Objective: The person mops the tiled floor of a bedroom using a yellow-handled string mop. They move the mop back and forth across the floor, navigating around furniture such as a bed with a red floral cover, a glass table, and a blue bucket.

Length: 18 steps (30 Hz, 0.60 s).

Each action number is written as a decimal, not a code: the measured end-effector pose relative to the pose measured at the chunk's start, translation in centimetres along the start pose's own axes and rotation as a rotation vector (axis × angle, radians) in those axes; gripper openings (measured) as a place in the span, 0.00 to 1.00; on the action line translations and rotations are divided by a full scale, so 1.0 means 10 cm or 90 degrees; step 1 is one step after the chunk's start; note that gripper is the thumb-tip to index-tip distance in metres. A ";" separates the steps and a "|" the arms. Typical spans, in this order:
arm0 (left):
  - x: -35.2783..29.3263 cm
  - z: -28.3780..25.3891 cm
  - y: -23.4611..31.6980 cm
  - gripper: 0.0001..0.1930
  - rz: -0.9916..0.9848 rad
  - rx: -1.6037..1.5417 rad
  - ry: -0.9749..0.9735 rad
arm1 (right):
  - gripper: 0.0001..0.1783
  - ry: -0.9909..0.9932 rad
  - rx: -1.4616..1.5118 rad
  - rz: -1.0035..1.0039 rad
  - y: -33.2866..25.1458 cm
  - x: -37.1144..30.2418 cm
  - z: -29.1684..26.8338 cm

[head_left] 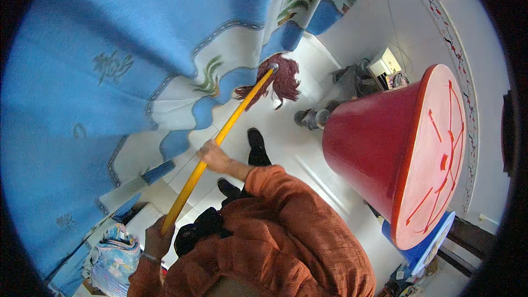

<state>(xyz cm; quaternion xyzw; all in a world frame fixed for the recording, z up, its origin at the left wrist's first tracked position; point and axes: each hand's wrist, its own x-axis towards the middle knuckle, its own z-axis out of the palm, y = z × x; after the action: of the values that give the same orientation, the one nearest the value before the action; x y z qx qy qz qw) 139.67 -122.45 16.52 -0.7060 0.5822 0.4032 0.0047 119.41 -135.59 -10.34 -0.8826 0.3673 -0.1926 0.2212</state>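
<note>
Orange sleeves (pixel 308 214) lead to the mop (pixel 237 114). My left hand (pixel 158 239) is closed round its top end, my right hand (pixel 214 157) round its middle. Left of it hangs a curtain (pixel 110 38).

We see a smooth, faintly glossy pole (pixel 236 114) at mid-frame, shaggy yarn-like mop strands (pixel 287 75) above it, matt cloth in the upper-left curtain (pixel 110 27), a smooth, plastic-looking tub (pixel 374 143) at right, glossy floor tiles (pixel 291 146), and a crinkled cloth sleeve (pixel 300 201).

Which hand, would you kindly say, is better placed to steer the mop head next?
Probably the right hand: it grips the yellow handle closer to the mop head, whereas the left hand grips farther back.
</note>
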 end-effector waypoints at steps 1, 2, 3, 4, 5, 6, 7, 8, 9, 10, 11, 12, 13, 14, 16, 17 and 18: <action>0.21 0.11 0.04 0.16 0.006 -0.022 -0.011 | 0.16 0.029 0.003 -0.012 0.26 -0.01 -0.16; 0.44 0.15 0.24 0.16 0.016 -0.029 -0.029 | 0.15 0.059 0.002 -0.025 0.53 -0.01 -0.34; 0.68 0.20 0.46 0.17 0.028 -0.038 -0.046 | 0.14 0.067 -0.002 -0.012 0.81 -0.03 -0.45; 0.91 0.34 0.55 0.16 0.079 -0.044 -0.021 | 0.13 0.077 -0.004 0.003 1.10 -0.05 -0.54; 1.13 0.47 0.63 0.16 0.130 -0.049 0.003 | 0.12 0.076 -0.005 0.027 1.40 -0.08 -0.57; 1.34 0.54 0.85 0.16 0.139 -0.061 -0.011 | 0.12 0.072 -0.006 0.049 1.70 -0.08 -0.64; 1.58 0.62 1.09 0.15 0.154 -0.075 -0.030 | 0.11 0.070 0.000 0.060 2.00 -0.11 -0.77; 1.76 0.70 1.31 0.15 0.147 -0.104 -0.041 | 0.10 0.065 0.012 0.063 2.26 -0.12 -0.93; 1.93 0.81 1.46 0.15 0.143 -0.135 -0.056 | 0.10 0.086 -0.001 0.064 2.51 -0.16 -1.04; 2.03 0.88 1.63 0.16 0.156 -0.122 -0.044 | 0.10 0.110 -0.015 0.066 2.73 -0.20 -1.15; 2.12 0.94 1.78 0.17 0.171 -0.107 -0.030 | 0.10 0.102 -0.041 0.074 2.87 -0.24 -1.24; 2.19 0.95 1.88 0.18 0.185 -0.094 -0.016 | 0.11 0.092 -0.068 0.081 2.99 -0.25 -1.30; 2.25 0.94 1.91 0.19 0.197 -0.089 -0.017 | 0.12 0.084 -0.036 0.074 3.09 -0.25 -1.33; 2.25 0.89 1.93 0.20 0.202 -0.082 -0.016 | 0.09 0.103 -0.017 0.070 3.20 -0.20 -1.35; 2.29 0.76 1.98 0.23 0.204 -0.076 -0.020 | 0.07 -0.045 -0.034 0.186 3.28 -0.20 -1.44; 2.33 0.69 2.02 0.24 0.202 -0.077 -0.026 | 0.05 0.028 -0.046 0.177 3.26 -0.14 -1.44; 2.38 0.62 2.03 0.25 0.200 -0.078 -0.032 | 0.07 0.100 -0.057 0.168 3.22 -0.07 -1.44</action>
<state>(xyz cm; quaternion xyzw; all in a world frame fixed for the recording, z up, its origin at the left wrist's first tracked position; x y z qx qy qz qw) 119.29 -145.53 8.04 -0.5948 0.6595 0.4514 -0.0867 93.55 -159.01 -15.68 -0.8180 0.5043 -0.2140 0.1752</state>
